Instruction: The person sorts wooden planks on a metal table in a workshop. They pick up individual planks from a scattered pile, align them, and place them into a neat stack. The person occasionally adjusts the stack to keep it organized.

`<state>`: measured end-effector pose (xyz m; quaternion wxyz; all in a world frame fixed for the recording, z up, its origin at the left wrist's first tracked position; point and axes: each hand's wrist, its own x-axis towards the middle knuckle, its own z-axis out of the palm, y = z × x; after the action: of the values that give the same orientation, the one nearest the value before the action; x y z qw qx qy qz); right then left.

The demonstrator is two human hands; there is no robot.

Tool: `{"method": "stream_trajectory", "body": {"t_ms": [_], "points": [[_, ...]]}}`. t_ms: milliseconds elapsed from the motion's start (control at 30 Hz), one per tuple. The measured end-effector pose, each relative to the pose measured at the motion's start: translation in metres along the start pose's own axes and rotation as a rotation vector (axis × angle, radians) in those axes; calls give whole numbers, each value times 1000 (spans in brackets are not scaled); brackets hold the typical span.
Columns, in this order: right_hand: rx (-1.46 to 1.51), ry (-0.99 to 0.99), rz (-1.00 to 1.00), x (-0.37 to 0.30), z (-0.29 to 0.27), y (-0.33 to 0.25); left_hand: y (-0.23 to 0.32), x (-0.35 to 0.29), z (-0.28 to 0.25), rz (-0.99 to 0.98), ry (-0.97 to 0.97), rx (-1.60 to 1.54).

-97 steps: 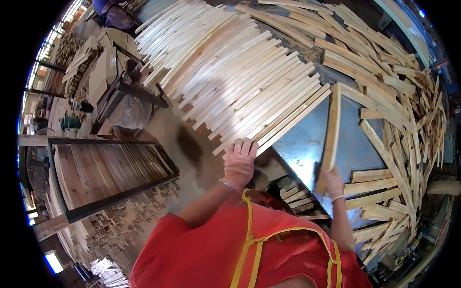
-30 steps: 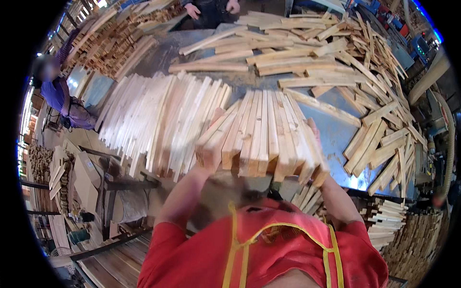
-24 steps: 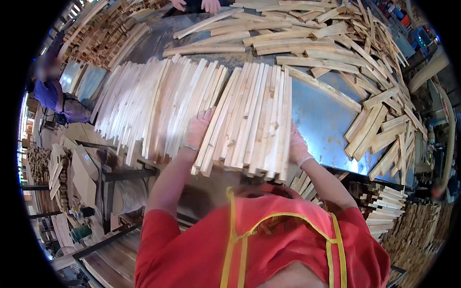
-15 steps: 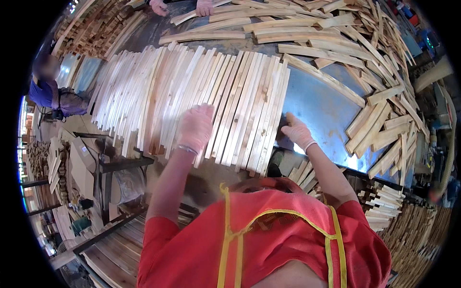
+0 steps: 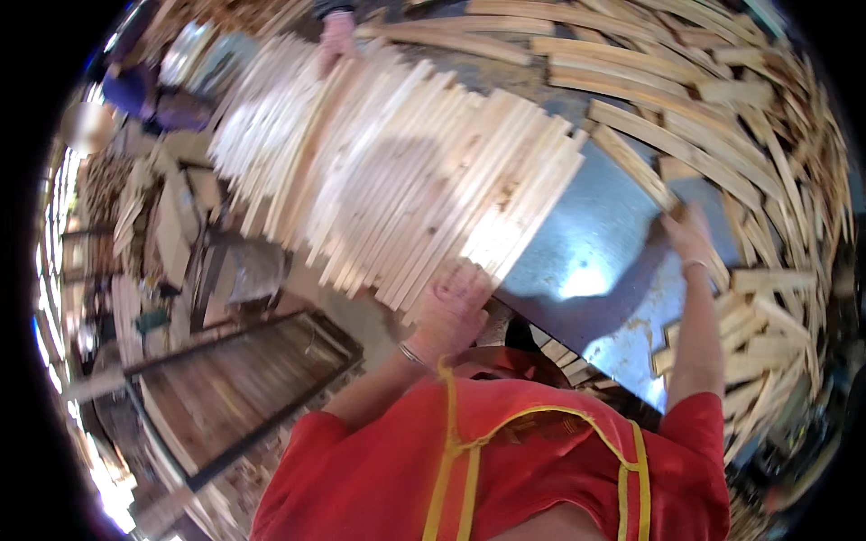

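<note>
A row of pale wooden strips (image 5: 397, 189) lies side by side on a metal table (image 5: 586, 243). My gloved left hand (image 5: 454, 299) is at the near ends of the strips by the row's right side, its fingers curled over them. To the right, my right hand (image 5: 689, 234) closes on a single wooden strip (image 5: 631, 164) that lies slantwise across the bare metal. Motion blurs its fingers a little, and part of the grip is hidden.
A co-worker's gloved hand (image 5: 336, 38) touches the row's far side. Loose wooden pieces (image 5: 667, 81) heap up at the back and right. Another person (image 5: 144, 95) is at the far left. A dark-framed rack of boards (image 5: 244, 388) stands at lower left.
My left hand has moved from on top of the row to its near right ends. My right hand has reached out rightward to the slanting strip. The view has turned, and the co-worker's hand now touches the row.
</note>
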<state>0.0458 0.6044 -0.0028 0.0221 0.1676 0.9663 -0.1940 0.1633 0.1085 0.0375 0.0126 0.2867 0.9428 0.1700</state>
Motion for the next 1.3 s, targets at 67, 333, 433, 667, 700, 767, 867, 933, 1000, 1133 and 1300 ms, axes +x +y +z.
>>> {"method": "stream_trajectory", "body": {"t_ms": [67,333,433,667,700,767,867,933,1000,1133,1300], "points": [[-193,-31,100,5,-4,64,-30,-22,3,-263,123,64],[954,-263,290,-106,22,-3,-153,-173,19,-1430,785,-602],[533,-335,216,-155,65,-29,-163,-168,28,-1563,722,-1275],[463,-605,38,-182,99,-217,-172,-152,30,-1331,722,-1964],[478,-597,47,-183,98,-218,-170,-156,21,-1367,717,-1924],[510,-588,66,-186,92,-219,-160,-157,-10,-1434,622,-1689],[1056,-519,43,-205,113,-223,-160,-143,-64,-1168,553,-1261],[576,-522,161,-207,111,-230,-194,-140,-101,-1054,361,-1364],[329,-389,101,-208,129,-231,-227,-118,-127,-952,149,-1499],[388,-553,147,-206,84,-248,-225,-40,-129,-797,-362,-847],[533,-341,146,-198,63,-143,-160,-21,-130,-866,-289,-629]]}}
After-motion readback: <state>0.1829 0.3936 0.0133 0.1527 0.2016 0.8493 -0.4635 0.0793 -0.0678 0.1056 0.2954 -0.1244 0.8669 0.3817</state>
